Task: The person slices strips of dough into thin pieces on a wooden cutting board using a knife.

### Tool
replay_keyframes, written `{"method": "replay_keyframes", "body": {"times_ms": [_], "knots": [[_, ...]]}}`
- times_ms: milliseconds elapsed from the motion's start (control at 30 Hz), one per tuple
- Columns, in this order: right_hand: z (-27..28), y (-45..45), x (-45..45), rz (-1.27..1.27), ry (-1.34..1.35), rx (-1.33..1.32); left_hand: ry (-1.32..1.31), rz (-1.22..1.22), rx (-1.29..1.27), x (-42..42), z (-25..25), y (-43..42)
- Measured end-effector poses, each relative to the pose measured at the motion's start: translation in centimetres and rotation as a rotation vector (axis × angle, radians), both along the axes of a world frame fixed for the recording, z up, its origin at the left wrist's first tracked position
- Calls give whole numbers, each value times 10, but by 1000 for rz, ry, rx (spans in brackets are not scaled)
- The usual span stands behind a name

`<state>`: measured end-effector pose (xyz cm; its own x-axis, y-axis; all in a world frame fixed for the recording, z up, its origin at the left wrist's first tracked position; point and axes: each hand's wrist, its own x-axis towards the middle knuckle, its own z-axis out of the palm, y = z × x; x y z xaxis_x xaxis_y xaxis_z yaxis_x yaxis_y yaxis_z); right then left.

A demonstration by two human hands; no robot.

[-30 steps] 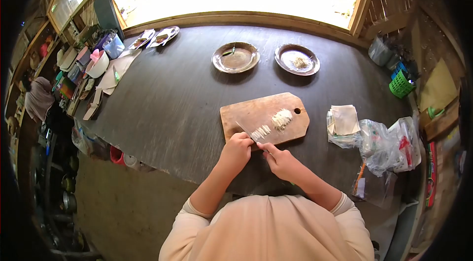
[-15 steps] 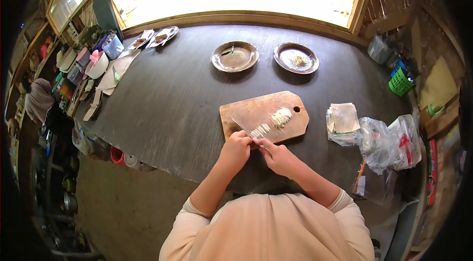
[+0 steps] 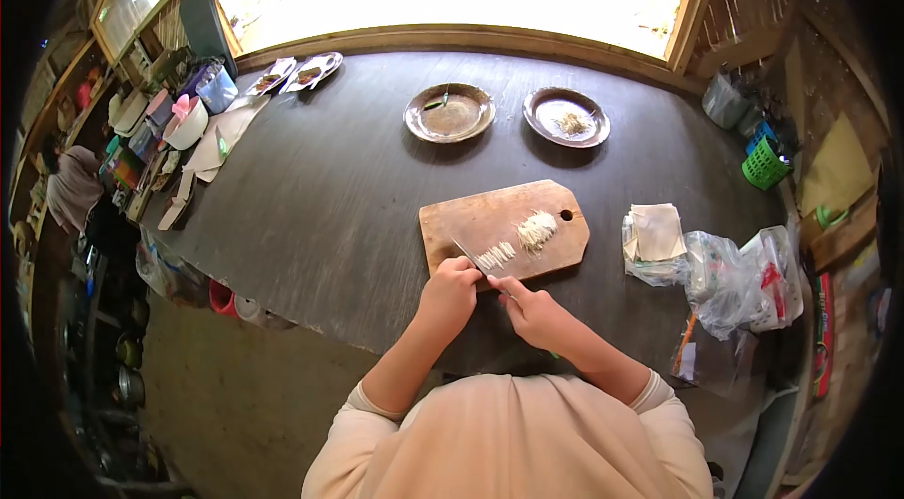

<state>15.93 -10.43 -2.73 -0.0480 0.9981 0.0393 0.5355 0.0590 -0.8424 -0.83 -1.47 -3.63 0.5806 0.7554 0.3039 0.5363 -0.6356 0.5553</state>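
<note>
A wooden cutting board (image 3: 461, 217) with a hole at its right end lies on the dark table. My right hand (image 3: 529, 311) is closed round the handle of a knife (image 3: 470, 255), whose blade slants up and left across the board's near edge. Just left of the blade, my left hand (image 3: 453, 289) has its fingers bent together at the board's lower left; whatever they hold is hidden beneath them. To the right of the blade lies a row of short pale strips (image 3: 496, 256). A heap of fine pale shreds (image 3: 537, 232) sits near the hole.
Two brown-rimmed plates stand beyond the board: the left plate (image 3: 458, 129) holds something small and green, the right plate (image 3: 533, 119) pale shreds. Right are stacked wrappers (image 3: 657, 231) and plastic bags (image 3: 720, 278). A green basket (image 3: 765, 168) stands far right. Another person (image 3: 73, 188) is at left.
The knife blade has turned to a more upright, edge-on angle, and my right hand has shifted slightly down and right. My left hand stays almost in place.
</note>
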Motion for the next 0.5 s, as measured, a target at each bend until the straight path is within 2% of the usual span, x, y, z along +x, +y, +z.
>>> {"method": "replay_keyframes", "body": {"times_ms": [33,267,500], "knots": [[3,1,0,-1,-19,-60,1,-1,7,0,-1,0],[1,4,-3,-4,26,-5,45,-26,46,-3,-4,1],[6,8,-4,7,-21,-76,24,-28,5,-3,-3,2]]}}
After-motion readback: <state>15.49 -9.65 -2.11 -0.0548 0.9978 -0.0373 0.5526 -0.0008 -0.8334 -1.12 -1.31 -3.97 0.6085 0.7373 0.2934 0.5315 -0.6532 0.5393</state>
